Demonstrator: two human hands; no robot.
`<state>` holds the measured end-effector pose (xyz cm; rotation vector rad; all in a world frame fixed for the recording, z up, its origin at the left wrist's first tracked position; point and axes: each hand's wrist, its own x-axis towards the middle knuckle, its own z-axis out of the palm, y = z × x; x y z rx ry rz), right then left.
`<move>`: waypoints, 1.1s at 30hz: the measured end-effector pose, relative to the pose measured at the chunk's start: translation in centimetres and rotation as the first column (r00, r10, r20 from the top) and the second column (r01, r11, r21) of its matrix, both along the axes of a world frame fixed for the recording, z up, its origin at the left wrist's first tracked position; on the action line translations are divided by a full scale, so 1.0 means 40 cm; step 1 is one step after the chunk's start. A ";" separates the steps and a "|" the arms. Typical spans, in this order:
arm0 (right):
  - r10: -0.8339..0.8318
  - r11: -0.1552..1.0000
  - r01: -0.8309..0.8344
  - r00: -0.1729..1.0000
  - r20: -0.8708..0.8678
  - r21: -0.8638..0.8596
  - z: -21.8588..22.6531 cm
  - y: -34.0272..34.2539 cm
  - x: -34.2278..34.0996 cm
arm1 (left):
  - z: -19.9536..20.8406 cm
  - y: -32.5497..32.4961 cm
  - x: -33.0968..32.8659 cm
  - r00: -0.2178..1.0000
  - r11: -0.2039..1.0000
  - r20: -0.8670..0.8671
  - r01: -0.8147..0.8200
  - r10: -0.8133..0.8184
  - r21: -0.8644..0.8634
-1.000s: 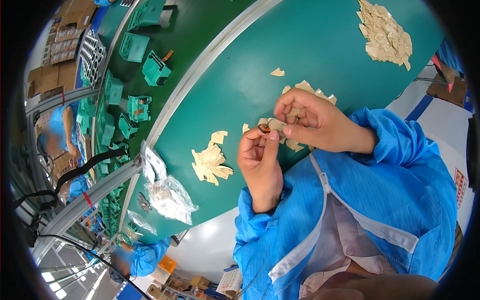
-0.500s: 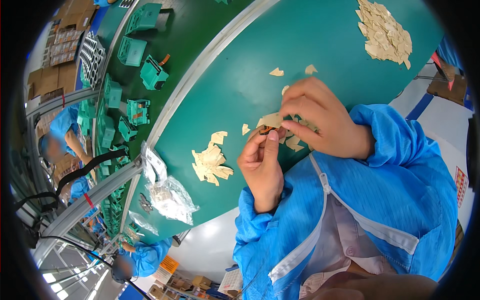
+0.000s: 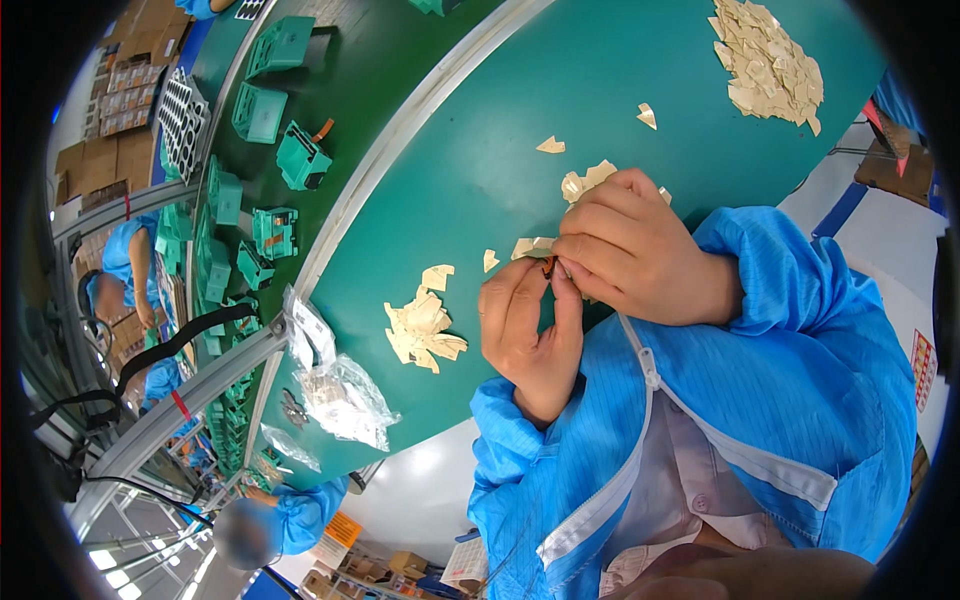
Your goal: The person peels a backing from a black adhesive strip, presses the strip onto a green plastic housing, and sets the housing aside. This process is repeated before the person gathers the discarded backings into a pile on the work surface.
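Note:
My left hand (image 3: 532, 335) pinches a small orange and black part (image 3: 548, 268) between thumb and fingers. My right hand (image 3: 640, 245) is closed against the same part, its thumb and forefinger meeting my left fingertips there. Much of the part is hidden by the fingers. Just beyond the fingertips shows a cream-coloured thin piece (image 3: 528, 246); whether it lies on the table or touches the fingers I cannot tell. More cream pieces (image 3: 588, 182) lie behind my right hand, partly covered by it. A loose cluster of cream scraps (image 3: 422, 328) rests to the left of my hands.
A large heap of cream pieces (image 3: 768, 68) lies at the far right of the green table (image 3: 480, 150). Clear plastic bags (image 3: 345, 400) sit at its left end. Past a metal rail (image 3: 375, 160), green fixtures (image 3: 300, 157) stand on a line. Co-workers in blue (image 3: 310, 510) are at the left.
My right hand has closed in on the part and no longer visibly holds up a cream piece. A cream piece beyond it lies farther off. The green fixtures have shifted slightly.

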<state>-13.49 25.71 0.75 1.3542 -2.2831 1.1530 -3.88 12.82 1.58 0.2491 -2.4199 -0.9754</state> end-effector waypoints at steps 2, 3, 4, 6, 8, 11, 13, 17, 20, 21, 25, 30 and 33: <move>0.013 1.000 -0.010 0.995 0.095 -0.026 0.000 -0.003 -0.003 | 0.000 -0.006 0.004 1.000 1.000 0.014 0.025 -0.025 0.009; 0.023 0.999 -0.014 0.982 0.189 -0.049 -0.002 -0.003 -0.004 | 0.000 -0.006 0.007 1.000 1.000 0.013 0.027 -0.027 0.010; 0.021 0.999 -0.012 0.982 0.188 -0.048 -0.005 -0.003 -0.007 | 0.001 -0.005 0.011 0.999 0.990 0.025 0.030 -0.034 0.137; 0.155 0.968 0.022 0.730 0.665 -0.250 -0.011 0.004 -0.015 | 0.007 -0.011 0.022 0.998 0.965 0.036 0.033 -0.044 0.262; 0.141 0.960 0.080 0.691 0.709 -0.268 -0.023 0.021 -0.032 | 0.019 -0.037 0.032 0.992 0.945 0.014 0.114 -0.124 0.306; 0.143 0.965 0.059 0.694 0.706 -0.254 -0.035 0.057 -0.059 | 0.040 -0.091 0.054 0.979 0.978 0.018 0.206 -0.205 -0.034; 0.165 0.975 -0.020 0.732 0.661 -0.221 -0.031 0.066 -0.066 | 0.041 -0.114 0.059 0.971 0.848 -0.003 0.207 -0.239 -0.487; 0.239 0.970 -0.152 0.709 0.663 -0.188 -0.006 0.060 -0.059 | 0.058 -0.128 0.062 0.962 0.672 -0.089 0.111 -0.257 -0.732; 0.355 0.934 -0.259 0.613 0.706 -0.245 0.023 0.058 -0.061 | 0.064 -0.130 0.052 0.948 0.653 -0.169 0.050 -0.269 -0.756; 0.420 0.900 -0.352 0.537 0.731 -0.258 0.031 0.063 -0.070 | 0.068 -0.125 0.040 0.946 0.634 -0.165 0.051 -0.278 -0.771; 0.514 0.831 -0.510 0.545 0.662 -0.225 0.043 0.062 -0.069 | 0.075 -0.117 0.018 0.940 0.611 -0.151 0.071 -0.305 -0.789; 0.488 0.858 -0.473 0.624 0.610 -0.202 0.089 0.093 -0.080 | 0.073 -0.092 -0.007 0.950 0.613 -0.150 0.052 -0.274 -0.789; 0.193 0.958 -0.200 0.980 0.051 0.207 0.103 0.127 -0.159 | 0.076 -0.079 -0.030 0.984 0.660 -0.043 0.082 -0.171 -0.747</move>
